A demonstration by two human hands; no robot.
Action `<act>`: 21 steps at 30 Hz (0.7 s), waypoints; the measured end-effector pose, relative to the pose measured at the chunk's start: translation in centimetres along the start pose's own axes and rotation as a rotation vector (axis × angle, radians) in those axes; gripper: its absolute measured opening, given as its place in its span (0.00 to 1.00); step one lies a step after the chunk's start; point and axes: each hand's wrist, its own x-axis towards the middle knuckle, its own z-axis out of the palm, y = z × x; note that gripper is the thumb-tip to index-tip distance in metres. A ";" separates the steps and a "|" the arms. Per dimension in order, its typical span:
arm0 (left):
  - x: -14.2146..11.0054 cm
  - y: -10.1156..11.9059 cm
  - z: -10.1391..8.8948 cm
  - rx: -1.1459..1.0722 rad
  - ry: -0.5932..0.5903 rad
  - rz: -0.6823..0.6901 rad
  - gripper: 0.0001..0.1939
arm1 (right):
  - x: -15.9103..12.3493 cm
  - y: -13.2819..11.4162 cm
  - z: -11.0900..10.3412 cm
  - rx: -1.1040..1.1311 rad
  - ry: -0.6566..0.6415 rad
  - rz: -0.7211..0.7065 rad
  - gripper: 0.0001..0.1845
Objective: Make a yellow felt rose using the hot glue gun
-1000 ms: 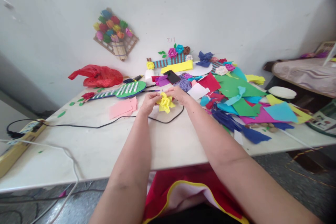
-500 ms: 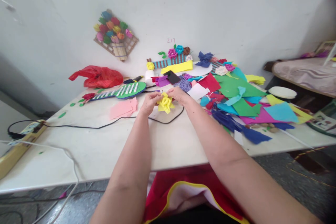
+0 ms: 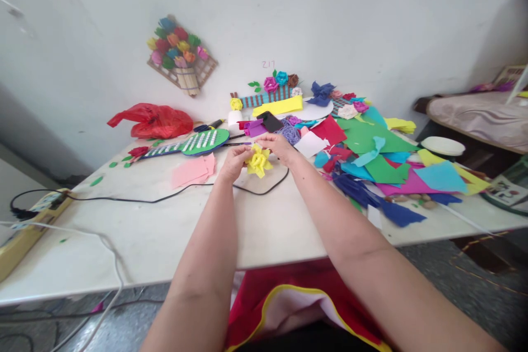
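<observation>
Wall: vase of bundled sticks (image 3: 188, 81) on a lattice backing, filled with multicoloured paper tulips (image 3: 173, 38). Red plastic bag (image 3: 154, 121) slumped at the tabletop's (image 3: 280, 225) far left; contents not visible. At far right, a round white container (image 3: 443, 146), inside not discernible, and a glass vessel (image 3: 520, 176) cut off by the picture edge.

Writing: pinkish characters on the wall, either "Z17" or "217". Dark marks on a pale label (image 3: 508, 190) by the glass vessel; too small to read.

Hands: both forearms reach forward and converge above the tabletop. Left hand (image 3: 237, 163) pinches a yellow paper flower (image 3: 259, 161) at its left side, thumb and fingers together. Right hand (image 3: 277, 147) bent inward, fingertips at the flower's upper right; cannot tell whether they grip or only touch. Flower sits between the two hands, petals splayed.

Nearby: pink paper sheets (image 3: 193, 170) left of the flower, black cable (image 3: 264, 193) looping on the near side, black phone (image 3: 269, 121) beyond, purple yarn (image 3: 290, 132) past the right hand.
</observation>
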 end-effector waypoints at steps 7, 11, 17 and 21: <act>0.0 -0.2 -0.3 0.020 -0.014 0.021 0.17 | 0.4 0.3 -0.5 -0.108 -0.078 -0.255 0.06; -0.1 0.0 -0.1 0.001 0.001 0.000 0.18 | 0.5 0.6 -0.2 -0.177 -0.084 -0.313 0.03; -0.1 0.2 0.2 -0.059 0.075 -0.056 0.18 | 0.6 0.6 -0.2 -0.305 -0.099 -0.318 0.04; -0.1 0.2 0.2 -0.052 0.087 -0.059 0.16 | 0.9 0.7 0.1 -0.361 -0.056 -0.353 0.03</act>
